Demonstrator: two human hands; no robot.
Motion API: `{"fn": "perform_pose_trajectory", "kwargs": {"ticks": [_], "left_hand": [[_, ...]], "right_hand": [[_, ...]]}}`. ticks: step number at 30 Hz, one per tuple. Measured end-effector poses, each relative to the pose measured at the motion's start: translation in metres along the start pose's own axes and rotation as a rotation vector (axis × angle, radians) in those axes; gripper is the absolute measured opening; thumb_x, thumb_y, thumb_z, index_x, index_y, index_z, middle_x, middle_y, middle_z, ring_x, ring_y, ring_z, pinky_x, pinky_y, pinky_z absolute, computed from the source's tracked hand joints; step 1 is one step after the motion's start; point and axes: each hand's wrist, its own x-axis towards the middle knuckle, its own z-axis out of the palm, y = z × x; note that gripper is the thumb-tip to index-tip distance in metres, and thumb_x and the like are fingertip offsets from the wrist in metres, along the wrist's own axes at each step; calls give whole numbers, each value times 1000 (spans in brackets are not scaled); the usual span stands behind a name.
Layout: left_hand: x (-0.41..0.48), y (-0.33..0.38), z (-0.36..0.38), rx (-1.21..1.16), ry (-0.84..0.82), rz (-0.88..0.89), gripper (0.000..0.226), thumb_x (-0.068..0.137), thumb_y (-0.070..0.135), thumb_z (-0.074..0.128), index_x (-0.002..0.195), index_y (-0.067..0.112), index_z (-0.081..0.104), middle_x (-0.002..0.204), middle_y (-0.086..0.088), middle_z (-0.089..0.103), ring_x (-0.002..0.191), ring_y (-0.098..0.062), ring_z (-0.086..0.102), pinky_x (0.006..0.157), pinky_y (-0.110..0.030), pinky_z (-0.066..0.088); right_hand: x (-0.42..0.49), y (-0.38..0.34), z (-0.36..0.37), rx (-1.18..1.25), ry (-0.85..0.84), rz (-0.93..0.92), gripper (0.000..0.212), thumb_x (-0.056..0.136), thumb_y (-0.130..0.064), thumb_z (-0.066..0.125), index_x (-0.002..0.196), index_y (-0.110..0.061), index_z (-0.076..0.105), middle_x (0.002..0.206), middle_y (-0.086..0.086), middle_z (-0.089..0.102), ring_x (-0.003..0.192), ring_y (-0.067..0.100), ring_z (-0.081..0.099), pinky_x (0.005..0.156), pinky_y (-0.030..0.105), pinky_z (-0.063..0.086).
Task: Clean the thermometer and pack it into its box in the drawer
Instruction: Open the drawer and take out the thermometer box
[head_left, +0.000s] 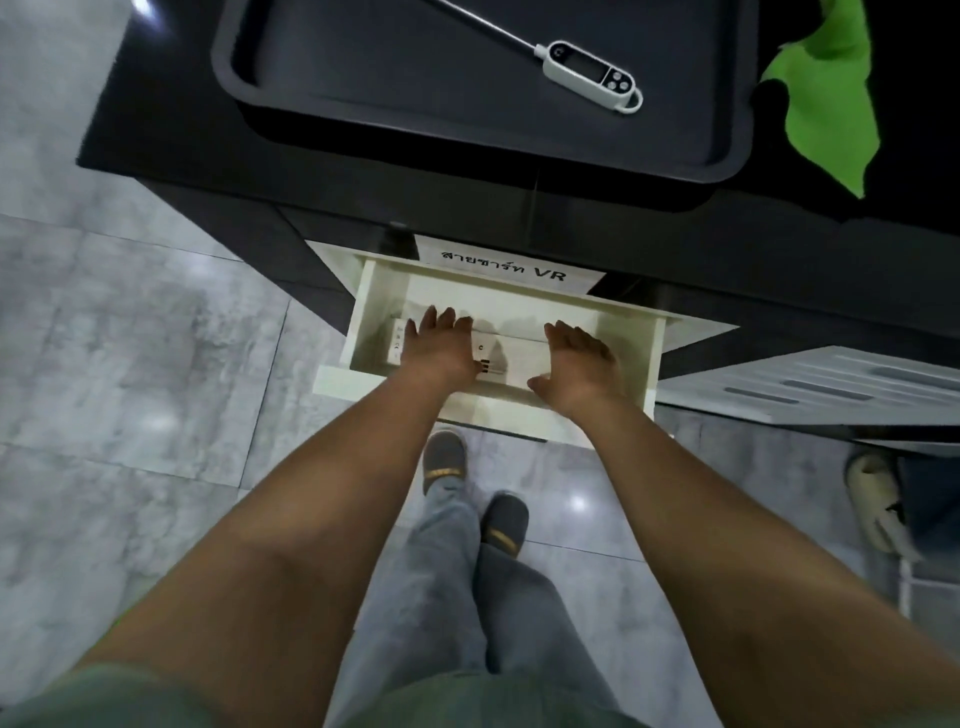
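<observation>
A white box (498, 353) with black print lies under both hands in the cream drawer (374, 291), far beyond them a white thermometer (589, 70), dark grey tray (467, 145), bright green cloth (826, 98)

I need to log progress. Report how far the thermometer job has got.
Done: the drawer stands open. In hand: the left hand and right hand both rest on the white box lying inside it; whether they grip it cannot be told. Left: the probe thermometer lies untouched on the black tray, the green cloth beside it, so wiping and packing remain.
</observation>
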Motion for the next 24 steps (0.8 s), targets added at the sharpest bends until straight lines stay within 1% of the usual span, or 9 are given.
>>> {"fn": "perform_pose_trajectory", "kwargs": {"ticks": [4, 6, 8, 10, 12, 14, 17, 19, 24], "left_hand": [[24, -7, 0, 142, -31, 27, 79, 91, 45, 57, 154, 24, 15, 163, -4, 1, 150, -26, -6, 119, -48, -2], [33, -8, 3, 221, -46, 52, 79, 90, 44, 58, 154, 24, 16, 163, -7, 3, 150, -27, -4, 119, -48, -3], [42, -9, 4, 290, -45, 61, 76, 89, 43, 59, 151, 23, 23, 160, -10, 13, 148, -30, 5, 119, -48, 0], [48, -9, 4, 340, -25, 64, 69, 88, 42, 60, 147, 21, 31, 153, -11, 25, 142, -32, 17, 118, -48, 8], [52, -8, 2, 370, -22, 92, 64, 88, 50, 57, 140, 19, 39, 147, -9, 34, 136, -31, 25, 115, -46, 16], [54, -8, 0, 353, -50, 135, 62, 88, 57, 51, 136, 19, 44, 144, -8, 42, 133, -31, 30, 113, -46, 19], [50, -9, -6, 277, -76, 176, 54, 92, 56, 45, 131, 19, 47, 140, -10, 48, 132, -31, 35, 112, -46, 20], [40, -10, -10, 217, -33, 188, 49, 93, 55, 43, 125, 18, 49, 131, -10, 56, 127, -30, 40, 110, -44, 22], [2, -10, -27, 146, 197, 227, 43, 94, 53, 45, 112, 15, 51, 106, -11, 68, 109, -30, 54, 100, -40, 31]], "right_hand": [[21, -2, 6, -87, -63, -39, 82, 89, -43, 58, 153, -18, 14, 159, 3, 20, 147, 21, 16, 120, 40, 10], [28, -5, 8, -109, -81, -39, 79, 88, -43, 60, 151, -17, 19, 156, 3, 27, 145, 22, 21, 118, 40, 12], [34, -7, 10, -115, -93, -20, 74, 87, -41, 60, 148, -16, 25, 154, 4, 30, 144, 23, 23, 117, 40, 13], [37, -8, 13, -119, -94, -8, 68, 87, -39, 61, 143, -16, 31, 151, 5, 34, 141, 25, 27, 114, 40, 17], [39, -9, 14, -125, -110, 5, 60, 87, -38, 59, 139, -17, 37, 146, 5, 39, 136, 26, 32, 109, 39, 24], [39, -11, 12, -144, -139, 19, 52, 90, -37, 56, 136, -18, 42, 142, 5, 43, 132, 26, 35, 105, 39, 27], [34, -12, 7, -137, -155, 36, 46, 93, -40, 49, 135, -20, 47, 140, 6, 43, 131, 27, 34, 109, 44, 23], [25, -11, 1, -120, -132, 35, 45, 94, -44, 46, 133, -21, 49, 138, 6, 44, 130, 26, 35, 108, 44, 23], [-1, -8, -33, -109, -67, -1, 45, 94, -47, 47, 131, -22, 49, 134, 6, 51, 126, 27, 42, 101, 41, 32]]}}
